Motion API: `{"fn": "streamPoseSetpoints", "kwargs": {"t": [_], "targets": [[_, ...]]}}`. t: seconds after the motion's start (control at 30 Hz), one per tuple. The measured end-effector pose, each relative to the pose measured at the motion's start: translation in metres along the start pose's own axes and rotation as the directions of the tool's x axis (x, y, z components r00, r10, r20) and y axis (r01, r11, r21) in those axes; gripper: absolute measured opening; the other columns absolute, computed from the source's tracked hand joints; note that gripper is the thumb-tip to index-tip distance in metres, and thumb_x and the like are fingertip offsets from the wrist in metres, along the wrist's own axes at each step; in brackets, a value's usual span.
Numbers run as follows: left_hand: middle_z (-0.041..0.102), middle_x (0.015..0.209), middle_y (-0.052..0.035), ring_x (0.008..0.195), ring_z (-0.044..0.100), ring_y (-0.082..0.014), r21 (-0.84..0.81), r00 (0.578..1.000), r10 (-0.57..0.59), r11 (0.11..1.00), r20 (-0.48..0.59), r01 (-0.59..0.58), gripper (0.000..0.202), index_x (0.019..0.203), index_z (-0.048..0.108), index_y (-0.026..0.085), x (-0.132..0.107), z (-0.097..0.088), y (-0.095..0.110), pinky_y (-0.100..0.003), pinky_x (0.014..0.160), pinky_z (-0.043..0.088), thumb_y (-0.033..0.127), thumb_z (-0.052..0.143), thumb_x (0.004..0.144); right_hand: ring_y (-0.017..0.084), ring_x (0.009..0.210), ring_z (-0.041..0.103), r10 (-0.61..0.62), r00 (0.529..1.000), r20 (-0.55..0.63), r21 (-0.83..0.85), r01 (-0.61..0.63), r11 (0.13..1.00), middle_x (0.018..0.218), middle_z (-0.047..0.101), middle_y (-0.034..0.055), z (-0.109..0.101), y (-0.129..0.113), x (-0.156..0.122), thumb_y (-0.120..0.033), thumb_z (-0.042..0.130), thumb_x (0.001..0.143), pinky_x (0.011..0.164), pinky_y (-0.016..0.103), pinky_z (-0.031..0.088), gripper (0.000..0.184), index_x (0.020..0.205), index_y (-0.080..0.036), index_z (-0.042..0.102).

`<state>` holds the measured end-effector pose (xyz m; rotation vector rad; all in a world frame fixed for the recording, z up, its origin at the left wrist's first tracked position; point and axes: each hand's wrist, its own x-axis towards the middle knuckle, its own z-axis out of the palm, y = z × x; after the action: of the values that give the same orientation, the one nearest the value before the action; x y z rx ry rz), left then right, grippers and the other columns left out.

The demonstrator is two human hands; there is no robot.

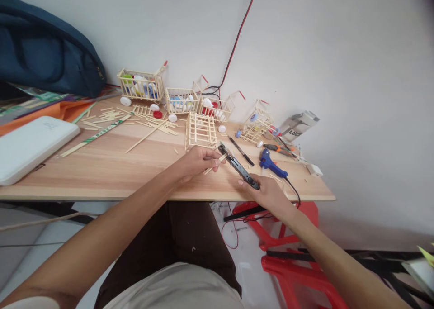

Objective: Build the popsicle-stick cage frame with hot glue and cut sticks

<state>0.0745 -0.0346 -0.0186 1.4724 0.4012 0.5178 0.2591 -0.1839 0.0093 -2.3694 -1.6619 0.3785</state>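
My left hand (201,162) is closed in a pinch on thin wooden sticks (208,170) near the front of the table. My right hand (266,190) grips a long dark grey hand tool (240,168), whose far end lies close to the sticks and my left fingertips. The exact kind of tool is not clear. Just behind my left hand stands an openwork frame of small sticks (200,129). A black pen (241,150) lies beyond the tool. To the right rests a blue glue gun (272,164) with its cord running off the edge.
Several stick-built carts, including one cart (140,86) holding colourful caps, line the wall. Loose sticks (108,115) and a green-printed wrapper (106,130) lie left. A white power bank-like box (35,148), blue bag (47,44), orange-handled tool (278,149) and red stools (288,263) surround me.
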Motion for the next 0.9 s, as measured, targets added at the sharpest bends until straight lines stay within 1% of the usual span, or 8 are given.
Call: {"fn": "streamPoseSetpoints", "kwargs": {"t": [0.13, 0.23, 0.33, 0.43, 0.57, 0.7, 0.8, 0.9], "targets": [[0.057, 0.069, -0.0013, 0.058, 0.044, -0.0095, 0.042, 1.0, 0.013, 0.999, 0.005, -0.013, 0.021, 0.085, 0.068, 0.01, 0.001, 0.001, 0.0, -0.022, 0.049, 0.028, 0.028, 0.061, 0.075, 0.015, 0.054, 0.049, -0.022, 0.999, 0.046, -0.047, 0.024, 0.999, 0.058, 0.055, 0.0017, 0.001, 0.0, 0.001, -0.069, 0.043, 0.083, 0.049, 0.026, 0.026, 0.055, 0.063, -0.019, 0.055], [0.058, 0.07, -0.0015, 0.059, 0.044, -0.0093, 0.071, 1.0, 0.021, 0.997, 0.001, -0.021, 0.017, 0.074, 0.066, 0.012, 0.001, 0.002, 0.003, -0.021, 0.05, 0.028, 0.028, 0.061, 0.075, 0.014, 0.049, 0.044, -0.028, 0.999, 0.024, -0.068, 0.029, 0.997, 0.052, 0.049, 0.0012, 0.002, -0.001, 0.003, -0.069, 0.042, 0.084, 0.047, 0.026, 0.022, 0.056, 0.056, -0.02, 0.045], [0.057, 0.069, -0.0015, 0.059, 0.043, -0.009, 0.081, 1.0, 0.021, 0.996, 0.009, -0.022, 0.022, 0.061, 0.06, 0.013, 0.001, 0.001, 0.008, -0.021, 0.051, 0.028, 0.03, 0.062, 0.074, 0.012, 0.047, 0.042, -0.075, 0.997, -0.024, -0.051, 0.074, 0.996, 0.049, 0.046, 0.0004, 0.005, -0.001, 0.004, -0.066, 0.041, 0.086, 0.047, 0.026, 0.022, 0.056, 0.053, -0.02, 0.041], [0.056, 0.066, -0.0007, 0.058, 0.043, -0.009, 0.086, 1.0, 0.006, 0.996, 0.014, -0.007, 0.021, 0.061, 0.061, 0.013, 0.003, 0.001, 0.01, -0.021, 0.051, 0.028, 0.03, 0.062, 0.074, 0.012, 0.047, 0.041, -0.09, 0.995, -0.049, -0.045, 0.088, 0.995, 0.049, 0.046, 0.0006, 0.01, 0.002, 0.007, -0.063, 0.041, 0.087, 0.047, 0.026, 0.023, 0.055, 0.053, -0.02, 0.042], [0.056, 0.066, -0.0006, 0.057, 0.042, -0.0088, 0.109, 1.0, -0.008, 0.994, 0.014, 0.006, 0.018, 0.073, 0.069, 0.012, 0.007, 0.001, 0.008, -0.021, 0.05, 0.027, 0.029, 0.061, 0.075, 0.013, 0.049, 0.042, -0.094, 0.994, -0.062, -0.038, 0.092, 0.995, 0.05, 0.048, 0.0014, 0.016, 0.007, 0.01, -0.063, 0.04, 0.087, 0.047, 0.026, 0.025, 0.055, 0.055, -0.019, 0.048], [0.056, 0.064, -0.0006, 0.056, 0.043, -0.0094, 0.102, 1.0, -0.022, 0.995, 0.008, 0.021, 0.021, 0.083, 0.071, 0.012, 0.01, 0.001, 0.005, -0.022, 0.05, 0.027, 0.029, 0.062, 0.075, 0.014, 0.05, 0.044, -0.104, 0.992, -0.076, -0.042, 0.101, 0.994, 0.051, 0.05, 0.0025, 0.018, 0.01, 0.012, -0.063, 0.039, 0.087, 0.048, 0.027, 0.027, 0.056, 0.057, -0.018, 0.052], [0.058, 0.067, -0.0018, 0.058, 0.044, -0.0099, 0.116, 1.0, -0.006, 0.993, 0.018, 0.004, 0.021, 0.082, 0.071, 0.012, 0.011, 0.0, 0.002, -0.022, 0.05, 0.029, 0.03, 0.061, 0.076, 0.015, 0.051, 0.047, -0.118, 0.99, -0.08, -0.046, 0.114, 0.992, 0.052, 0.053, 0.0034, 0.017, 0.01, 0.011, -0.063, 0.039, 0.088, 0.051, 0.027, 0.03, 0.056, 0.059, -0.018, 0.056], [0.059, 0.07, -0.0021, 0.059, 0.045, -0.0097, 0.136, 1.0, 0.006, 0.991, 0.028, -0.01, 0.021, 0.077, 0.069, 0.012, 0.01, -0.002, 0.002, -0.022, 0.051, 0.029, 0.031, 0.061, 0.077, 0.015, 0.05, 0.048, -0.131, 0.988, -0.086, -0.056, 0.126, 0.99, 0.053, 0.055, 0.0044, 0.016, 0.009, 0.011, -0.062, 0.04, 0.088, 0.051, 0.028, 0.03, 0.056, 0.059, -0.018, 0.058]]}}
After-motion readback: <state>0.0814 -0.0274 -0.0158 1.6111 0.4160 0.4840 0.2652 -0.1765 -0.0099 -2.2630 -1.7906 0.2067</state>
